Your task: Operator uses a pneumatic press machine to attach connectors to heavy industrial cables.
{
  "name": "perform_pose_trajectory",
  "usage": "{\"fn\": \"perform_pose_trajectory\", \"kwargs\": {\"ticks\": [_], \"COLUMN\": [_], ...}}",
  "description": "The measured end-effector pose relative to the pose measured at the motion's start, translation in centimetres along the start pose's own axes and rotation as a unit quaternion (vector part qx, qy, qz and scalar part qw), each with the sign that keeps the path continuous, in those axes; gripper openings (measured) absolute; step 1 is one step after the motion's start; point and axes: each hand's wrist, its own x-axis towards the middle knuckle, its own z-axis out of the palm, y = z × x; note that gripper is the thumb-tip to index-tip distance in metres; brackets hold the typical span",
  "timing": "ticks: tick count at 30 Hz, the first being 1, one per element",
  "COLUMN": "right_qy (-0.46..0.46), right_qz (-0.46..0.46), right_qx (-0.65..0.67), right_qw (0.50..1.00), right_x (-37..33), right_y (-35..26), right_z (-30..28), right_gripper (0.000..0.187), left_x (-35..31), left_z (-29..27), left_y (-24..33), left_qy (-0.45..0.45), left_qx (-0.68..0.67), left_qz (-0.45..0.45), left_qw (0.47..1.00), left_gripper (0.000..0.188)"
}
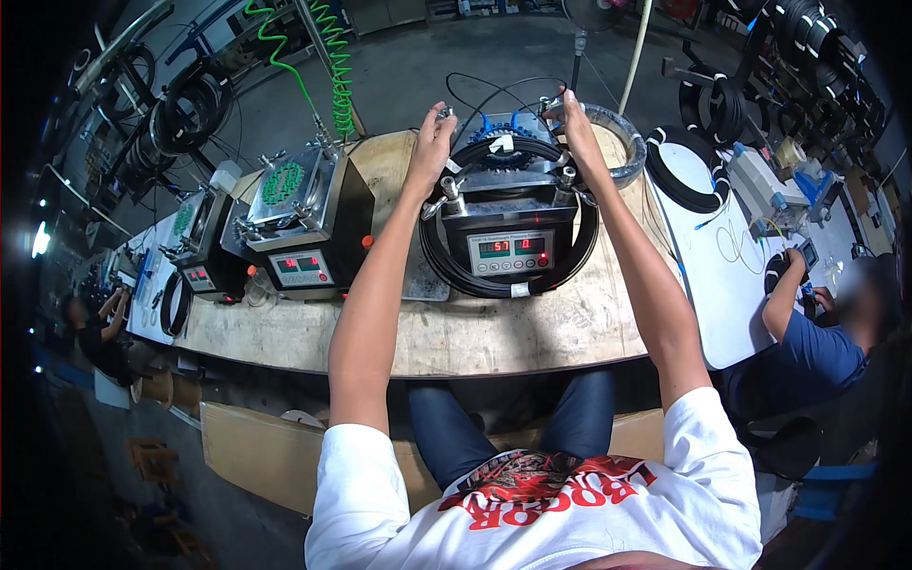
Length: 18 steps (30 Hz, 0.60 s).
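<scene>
A black boxy bench machine point(510, 232) with a red-and-green digital display stands in front of me. A coil of black cable point(434, 258) is draped over its top and hangs around its front. On its top plate sits a round blue holder point(493, 152) with connectors, partly hidden by the coil. My left hand point(432, 144) is closed at the far left corner, around a metal clamp there. At the far right corner my right hand point(577, 131) is closed on the matching clamp. Near corner clamps point(453, 198) stand upright, untouched.
Two similar machines point(309, 233) with green round holders stand to the left. A wrapped cable ring point(627, 152) lies behind right on the wooden bench point(456, 342). Black coils point(686, 169) and an instrument point(768, 187) occupy the white table, where a co-worker point(817, 313) sits. Green spiral hoses point(337, 76) hang at the back.
</scene>
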Motion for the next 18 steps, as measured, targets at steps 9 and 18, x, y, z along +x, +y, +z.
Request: {"fn": "perform_pose_trajectory", "kwargs": {"ticks": [9, 18], "right_qy": [0.003, 0.034], "right_qz": [-0.037, -0.033], "right_qx": [-0.023, -0.016], "right_qw": [0.999, 0.999], "right_x": [1.1, 1.2], "right_y": [1.6, 1.8], "right_z": [-0.5, -0.6], "right_gripper": [0.073, 0.068], "left_x": [-0.1, 0.2], "left_z": [0.3, 0.4], "left_y": [0.5, 0.0], "left_qy": [0.009, -0.007], "left_qx": [0.001, -0.009], "left_qz": [-0.005, 0.02], "left_qw": [1.0, 1.0], "left_gripper": [0.057, 0.056]}}
